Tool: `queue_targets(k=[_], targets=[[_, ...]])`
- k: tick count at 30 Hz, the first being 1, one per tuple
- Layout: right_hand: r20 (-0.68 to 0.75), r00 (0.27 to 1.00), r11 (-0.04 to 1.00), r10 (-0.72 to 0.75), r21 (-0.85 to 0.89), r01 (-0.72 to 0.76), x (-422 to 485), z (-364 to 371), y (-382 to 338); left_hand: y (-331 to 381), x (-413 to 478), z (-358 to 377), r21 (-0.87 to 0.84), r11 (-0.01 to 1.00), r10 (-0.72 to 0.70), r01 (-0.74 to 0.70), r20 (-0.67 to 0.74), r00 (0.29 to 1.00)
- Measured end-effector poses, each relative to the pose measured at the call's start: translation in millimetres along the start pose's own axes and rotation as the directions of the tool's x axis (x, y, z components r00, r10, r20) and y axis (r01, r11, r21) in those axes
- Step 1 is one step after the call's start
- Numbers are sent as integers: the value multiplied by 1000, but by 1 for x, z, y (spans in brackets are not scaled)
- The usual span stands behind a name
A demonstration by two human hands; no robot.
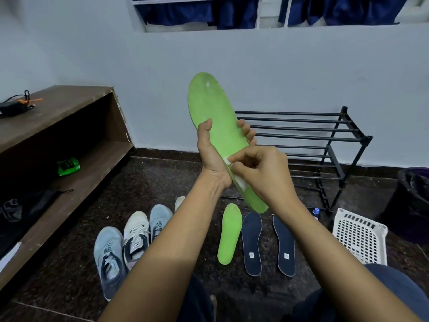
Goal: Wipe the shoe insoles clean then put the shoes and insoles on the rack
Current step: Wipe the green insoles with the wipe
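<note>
My left hand (212, 156) grips a green insole (210, 105) around its middle and holds it up, toe end high. My right hand (257, 175) pinches a small white wipe (239, 182) against the insole's lower part. On the floor lie a second green insole (228, 233) and two dark blue insoles (251, 242) (284, 247). Several shoes stand in a row to the left: grey-blue ones (109, 254) (160, 219) and a white one (135, 235). The black metal shoe rack (325, 138) stands against the wall at the right.
A brown wooden shelf unit (69, 145) runs along the left, holding a green packet (68, 166) and dark items. A white plastic basket (359, 235) lies at the right beside a dark bin (413, 205) lined with a black bag. The floor is dark speckled stone.
</note>
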State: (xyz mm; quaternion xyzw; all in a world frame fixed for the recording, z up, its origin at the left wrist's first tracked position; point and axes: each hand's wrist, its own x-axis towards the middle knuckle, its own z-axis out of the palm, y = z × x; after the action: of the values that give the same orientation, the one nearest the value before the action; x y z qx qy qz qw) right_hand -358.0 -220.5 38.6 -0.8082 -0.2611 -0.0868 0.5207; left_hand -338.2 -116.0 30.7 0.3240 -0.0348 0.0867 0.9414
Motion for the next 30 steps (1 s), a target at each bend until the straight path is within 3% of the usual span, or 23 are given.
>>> queue_targets(k=[5, 11, 16, 23, 26, 30], targets=[[-144, 989, 992, -43, 110, 59, 4, 3, -7, -18, -5, 7, 44, 999, -22, 22, -5, 1000], [-282, 932, 962, -227, -212, 170, 19, 4, 10, -27, -5, 14, 62, 998, -32, 33, -22, 999], [-261, 932, 915, -250, -377, 140, 17, -1, 19, -17, -3, 13, 73, 997, -15, 12, 47, 999], [-17, 998, 997, -63, -47, 62, -3, -2, 1, 1, 2, 1, -33, 999, 3, -3, 9, 1000], [-68, 995, 994, -77, 74, 82, -4, 0, -4, -2, 0, 5, 11, 1000, 7, -7, 19, 1000], [-142, 987, 994, -82, 57, 91, 5, 0, -2, -13, -3, 11, 99, 995, -15, 15, 1, 1000]])
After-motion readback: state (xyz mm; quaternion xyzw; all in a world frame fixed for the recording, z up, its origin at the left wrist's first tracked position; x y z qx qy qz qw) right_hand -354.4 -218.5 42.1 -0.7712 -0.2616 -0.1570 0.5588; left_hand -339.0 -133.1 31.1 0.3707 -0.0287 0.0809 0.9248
